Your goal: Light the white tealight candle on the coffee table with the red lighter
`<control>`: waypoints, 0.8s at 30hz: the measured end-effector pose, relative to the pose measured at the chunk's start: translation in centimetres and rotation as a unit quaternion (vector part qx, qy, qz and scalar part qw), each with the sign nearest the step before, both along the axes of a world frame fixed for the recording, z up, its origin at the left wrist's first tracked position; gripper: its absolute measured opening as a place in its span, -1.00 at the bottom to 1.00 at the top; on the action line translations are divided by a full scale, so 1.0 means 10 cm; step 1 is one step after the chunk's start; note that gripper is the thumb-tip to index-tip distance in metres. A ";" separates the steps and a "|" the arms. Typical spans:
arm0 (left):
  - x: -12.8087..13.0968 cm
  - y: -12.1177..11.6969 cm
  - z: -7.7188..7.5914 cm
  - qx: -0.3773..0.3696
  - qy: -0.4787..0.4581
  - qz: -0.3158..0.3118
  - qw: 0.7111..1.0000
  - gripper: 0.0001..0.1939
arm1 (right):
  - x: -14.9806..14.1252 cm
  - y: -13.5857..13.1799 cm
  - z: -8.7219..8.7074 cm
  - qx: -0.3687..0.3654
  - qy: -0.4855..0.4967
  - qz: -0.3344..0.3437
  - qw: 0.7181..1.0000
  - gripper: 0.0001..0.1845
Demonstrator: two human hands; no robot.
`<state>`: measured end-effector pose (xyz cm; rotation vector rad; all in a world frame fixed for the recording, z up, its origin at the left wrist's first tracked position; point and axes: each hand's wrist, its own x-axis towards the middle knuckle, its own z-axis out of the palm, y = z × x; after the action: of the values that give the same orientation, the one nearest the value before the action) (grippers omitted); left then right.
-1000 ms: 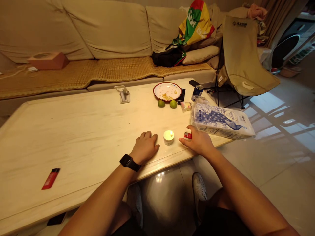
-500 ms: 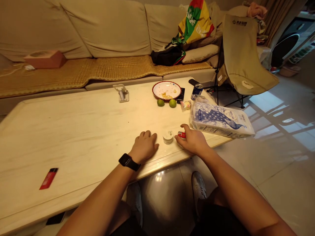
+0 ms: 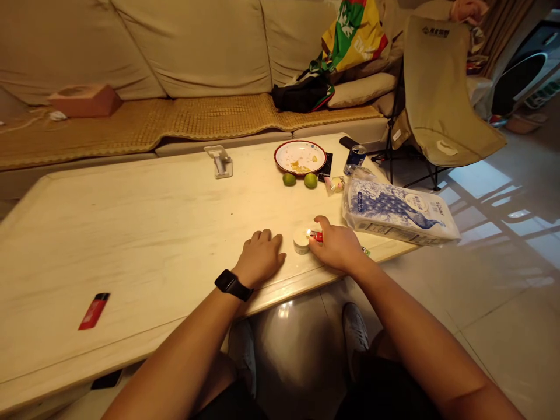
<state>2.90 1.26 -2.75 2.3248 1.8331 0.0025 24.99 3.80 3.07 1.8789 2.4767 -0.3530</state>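
In my right hand (image 3: 336,246) is a red lighter (image 3: 317,236), its lit tip at the upper right rim of a small white candle (image 3: 301,242). A small bright flame shows there; whether the wick itself burns I cannot tell. My left hand (image 3: 261,254) rests palm down on the table (image 3: 161,233), fingers spread, to the left of the candle and apart from it. A black watch sits on that wrist. Far to the left lies a red box-shaped item with a dark end (image 3: 94,311).
A plastic-wrapped tissue pack (image 3: 396,210) lies right of my right hand. Beyond are two limes (image 3: 310,181), a plate (image 3: 280,165) with food scraps, a blue can (image 3: 355,157) and a white stand (image 3: 219,162). A folding chair (image 3: 446,105) stands at the right.
My right hand has moved slightly left, bringing the lighter to the candle's rim, and a flame has appeared. My left hand stays on the table. The view has shifted a little.
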 end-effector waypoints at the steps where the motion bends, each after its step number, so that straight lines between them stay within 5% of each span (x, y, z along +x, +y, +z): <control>1: 0.00 0.00 0.00 -0.002 -0.001 0.001 1.000 -0.62 | 0.00 0.00 0.00 0.000 0.000 -0.003 1.000 -0.33; 15: 0.00 0.01 0.00 -0.004 -0.008 0.004 1.000 -0.60 | 0.24 0.03 -0.10 0.026 0.035 -0.051 0.998 -0.08; 24: 0.01 0.03 0.03 -0.015 0.000 0.003 1.000 -0.60 | 0.62 -0.03 -0.22 0.039 -0.003 -0.068 0.997 -0.20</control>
<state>3.02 1.53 -2.45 2.3004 1.8275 -0.0242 31.14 3.54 0.90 2.0826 2.3983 -0.2544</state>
